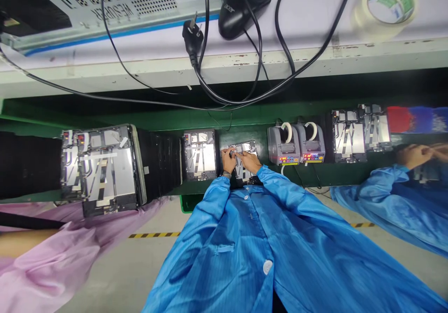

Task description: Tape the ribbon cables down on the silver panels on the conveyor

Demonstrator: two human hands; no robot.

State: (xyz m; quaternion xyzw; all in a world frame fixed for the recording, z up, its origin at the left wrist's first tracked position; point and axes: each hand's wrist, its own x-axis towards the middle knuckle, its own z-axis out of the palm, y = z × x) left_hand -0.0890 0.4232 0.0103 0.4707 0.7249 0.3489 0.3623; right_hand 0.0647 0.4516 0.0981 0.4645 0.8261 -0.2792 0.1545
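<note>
Left hand (228,162) and right hand (250,162) are partly covering an open device (241,173) — can't tell whether fingers (241,155) are grasping.

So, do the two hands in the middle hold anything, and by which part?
It cannot be told: the left hand and right hand are over the device; the dark spot at the left one is too small.
</note>
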